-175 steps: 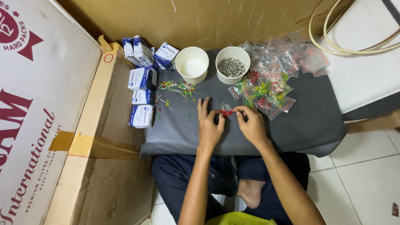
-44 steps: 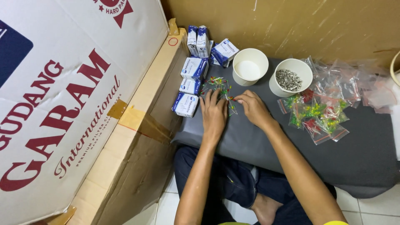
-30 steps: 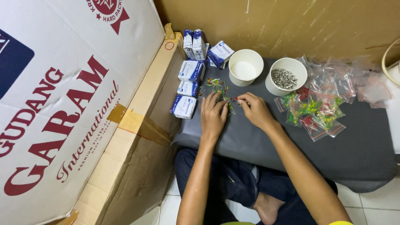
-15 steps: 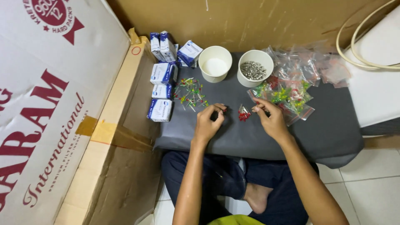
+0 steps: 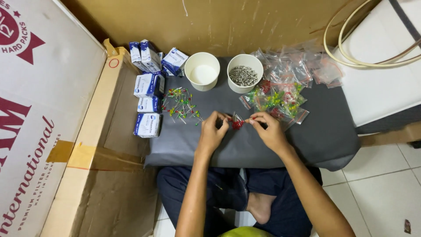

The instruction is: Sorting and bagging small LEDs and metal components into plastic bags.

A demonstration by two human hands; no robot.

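Note:
My left hand (image 5: 213, 132) and my right hand (image 5: 270, 130) meet over a grey padded surface (image 5: 315, 136). Their fingertips pinch a small cluster of red two-legged parts (image 5: 237, 123) from either side. To the left of my left hand, apart from it, lies a loose pile of green, yellow and red parts (image 5: 182, 105). Just beyond my right hand are small clear bags of coloured parts (image 5: 280, 94). Behind both hands stand an empty white cup (image 5: 202, 71) and a white cup of small metal pieces (image 5: 244, 74).
Several small blue-and-white boxes (image 5: 148, 103) line the pad's left edge. A large printed carton (image 5: 39, 123) and a brown cardboard wall (image 5: 228, 22) close off the left and back. A white panel with a coiled hose (image 5: 377, 57) sits at the right. My crossed legs are below the pad.
My hands left the mixed pile near the boxes and moved right, to the red parts at the pad's middle. The view swung right with them.

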